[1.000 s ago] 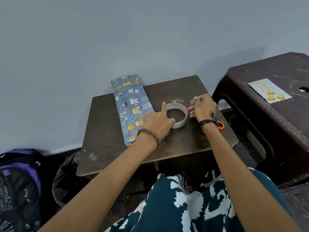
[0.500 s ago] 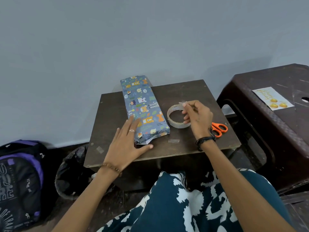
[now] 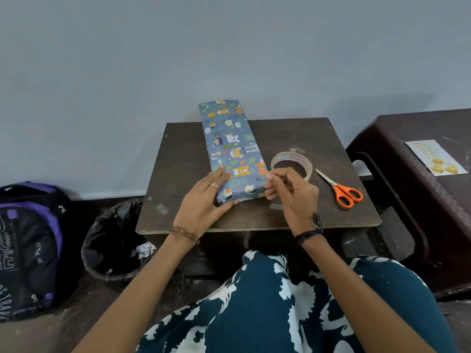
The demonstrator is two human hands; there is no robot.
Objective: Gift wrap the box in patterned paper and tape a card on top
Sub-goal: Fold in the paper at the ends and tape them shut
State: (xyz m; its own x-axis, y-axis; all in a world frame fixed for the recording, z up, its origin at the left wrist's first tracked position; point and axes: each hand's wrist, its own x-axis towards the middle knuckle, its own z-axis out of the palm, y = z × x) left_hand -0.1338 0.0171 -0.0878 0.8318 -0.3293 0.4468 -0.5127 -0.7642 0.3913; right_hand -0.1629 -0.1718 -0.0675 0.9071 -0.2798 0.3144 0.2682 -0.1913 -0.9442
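Patterned paper covers the box (image 3: 230, 149); left hand (image 3: 204, 200) presses flat, right hand (image 3: 290, 194) pinches its near end, maybe holding tape; card (image 3: 435, 157) far right, unattached.

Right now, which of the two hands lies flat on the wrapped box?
The left hand, with the bead bracelet: its straight fingers press the near left end of the wrapped box. The right hand has curled fingers at the box's near right corner instead.

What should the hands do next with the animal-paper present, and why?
Probably press a piece of tape onto the near end flap. The left hand rests flat on the wrapped box, steadying it, while the right hand pinches something small at that end's corner, likely tape from the tape roll. The card waits on the stool.
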